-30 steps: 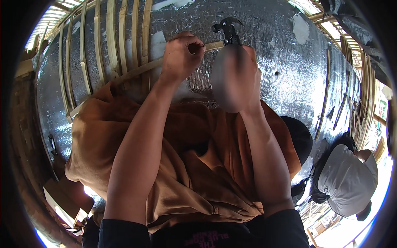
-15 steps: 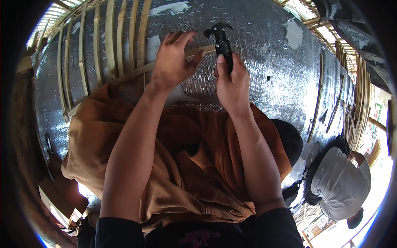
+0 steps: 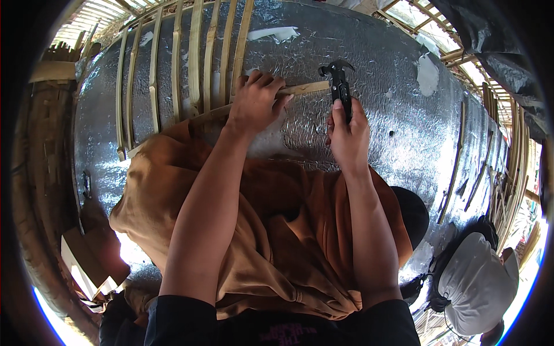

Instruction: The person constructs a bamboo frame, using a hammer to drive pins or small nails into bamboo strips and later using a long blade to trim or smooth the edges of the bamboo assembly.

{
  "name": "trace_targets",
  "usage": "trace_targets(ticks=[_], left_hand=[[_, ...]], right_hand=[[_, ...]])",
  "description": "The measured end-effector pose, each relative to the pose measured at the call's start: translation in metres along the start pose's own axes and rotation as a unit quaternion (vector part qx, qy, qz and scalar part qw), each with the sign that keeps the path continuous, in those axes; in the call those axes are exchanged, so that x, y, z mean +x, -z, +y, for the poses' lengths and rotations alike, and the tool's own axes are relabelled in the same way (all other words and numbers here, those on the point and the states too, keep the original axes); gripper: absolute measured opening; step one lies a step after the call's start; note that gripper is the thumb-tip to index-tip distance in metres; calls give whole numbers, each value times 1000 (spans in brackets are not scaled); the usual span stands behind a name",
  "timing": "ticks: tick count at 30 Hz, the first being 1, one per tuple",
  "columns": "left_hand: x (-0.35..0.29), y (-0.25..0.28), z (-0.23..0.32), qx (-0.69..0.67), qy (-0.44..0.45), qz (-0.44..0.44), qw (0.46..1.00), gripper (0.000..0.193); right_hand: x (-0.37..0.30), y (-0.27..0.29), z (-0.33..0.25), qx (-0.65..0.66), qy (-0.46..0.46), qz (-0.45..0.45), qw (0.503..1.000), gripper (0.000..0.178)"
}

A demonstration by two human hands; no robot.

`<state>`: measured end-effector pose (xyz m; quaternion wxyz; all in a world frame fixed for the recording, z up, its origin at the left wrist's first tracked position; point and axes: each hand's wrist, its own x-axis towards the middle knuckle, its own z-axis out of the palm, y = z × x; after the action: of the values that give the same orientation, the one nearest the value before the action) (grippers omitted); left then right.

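Note:
My right hand (image 3: 350, 135) is wrapped round the handle of a small black claw hammer (image 3: 340, 86), held upright with its head at the top. The hammer overlaps the right end of a flat bamboo strip (image 3: 309, 88) in this view; whether they touch I cannot tell. My left hand (image 3: 257, 105) is closed over that strip, with fingers along its far side and thumb on the near side. Several bamboo slats (image 3: 176, 69) run away from me at the left, meeting the crosswise strip. Anything small between the left fingertips is hidden.
Silvery foil sheeting (image 3: 369, 63) spreads beneath the slats, with pale patches on it. Brown cloth (image 3: 277, 230) covers my lap. An open cardboard box (image 3: 86, 259) stands at lower left. Another person in a pale shirt (image 3: 476, 282) is at lower right, near loose bamboo strips (image 3: 499, 196).
My left hand has come down onto the strip, its spread fingers now curled in. The hammer stays upright in my right hand. The whole view has shifted, moving the scene rightward and down.

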<state>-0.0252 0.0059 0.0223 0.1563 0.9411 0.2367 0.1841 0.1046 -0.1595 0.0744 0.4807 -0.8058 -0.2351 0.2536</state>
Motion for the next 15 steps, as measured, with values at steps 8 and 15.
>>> trace_targets(ticks=[8,15], left_hand=[[0,-5,11,100,71,-57,991,46],[-1,-15,5,188,64,-40,979,66]], right_hand=[[-1,-1,1,-63,61,6,996,22],[-7,-5,-7,-240,188,-42,951,31]])
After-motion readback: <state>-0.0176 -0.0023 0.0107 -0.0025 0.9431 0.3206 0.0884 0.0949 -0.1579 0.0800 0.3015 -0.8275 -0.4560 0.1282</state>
